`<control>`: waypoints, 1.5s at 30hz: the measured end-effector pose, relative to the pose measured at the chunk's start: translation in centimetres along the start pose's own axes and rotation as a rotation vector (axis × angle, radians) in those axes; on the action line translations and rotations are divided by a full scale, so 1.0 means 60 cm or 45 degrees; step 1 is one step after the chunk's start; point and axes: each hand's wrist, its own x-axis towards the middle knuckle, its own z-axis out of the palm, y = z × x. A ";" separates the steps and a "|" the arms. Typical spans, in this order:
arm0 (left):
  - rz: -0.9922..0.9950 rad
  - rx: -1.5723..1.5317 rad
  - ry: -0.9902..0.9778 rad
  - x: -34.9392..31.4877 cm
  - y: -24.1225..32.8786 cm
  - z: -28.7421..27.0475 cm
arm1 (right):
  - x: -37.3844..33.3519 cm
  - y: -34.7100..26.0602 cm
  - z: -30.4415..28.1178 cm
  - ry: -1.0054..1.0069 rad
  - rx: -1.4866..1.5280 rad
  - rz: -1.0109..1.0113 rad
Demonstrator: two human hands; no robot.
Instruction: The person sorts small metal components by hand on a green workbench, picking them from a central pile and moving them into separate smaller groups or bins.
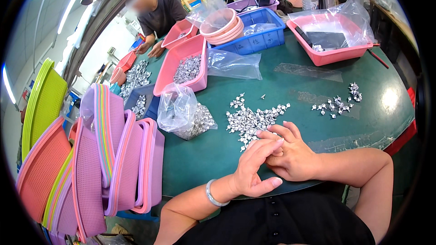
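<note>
My left hand (pixel 255 165), with a pale bangle (pixel 211 194) on its wrist, is held sideways, fingers stretched out and thumb apart. Its fingertips overlap the fingers of my right hand (pixel 295 156), which is palm down with its fingers spread. The two hands touch near the table's front edge, and I see nothing held in either one. Just beyond them lies a loose pile of small silvery metal parts (pixel 250 120); my fingers hide its near right edge. A smaller group of the same parts (pixel 335 105) lies to the right.
Left of the pile stands a clear bag (pixel 200 122) of parts. Stacked plastic baskets (pixel 91 168) crowd the left side. Pink trays (pixel 203 75), a blue crate (pixel 268 45) and a pink basin (pixel 324 56) stand farther back on the green table (pixel 272 90). A co-worker (pixel 161 16) sits at far left.
</note>
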 end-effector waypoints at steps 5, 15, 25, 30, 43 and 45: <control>0.005 0.009 -0.024 -0.001 -0.002 -0.002 | -0.001 0.001 0.002 -0.013 0.001 0.003; -0.031 -0.035 0.000 -0.002 -0.004 0.001 | 0.000 0.001 0.004 -0.013 0.027 0.022; -0.087 -0.091 -0.005 0.001 0.000 0.001 | 0.000 0.000 0.005 0.002 0.048 0.020; -0.129 -0.118 0.007 0.000 0.002 0.002 | -0.001 0.001 0.008 0.008 0.036 0.007; -0.117 -0.169 0.015 -0.001 -0.003 0.004 | 0.000 -0.004 -0.001 -0.018 0.089 0.003; -0.088 -0.165 0.018 0.001 -0.004 0.004 | -0.001 -0.004 0.000 -0.024 0.081 -0.002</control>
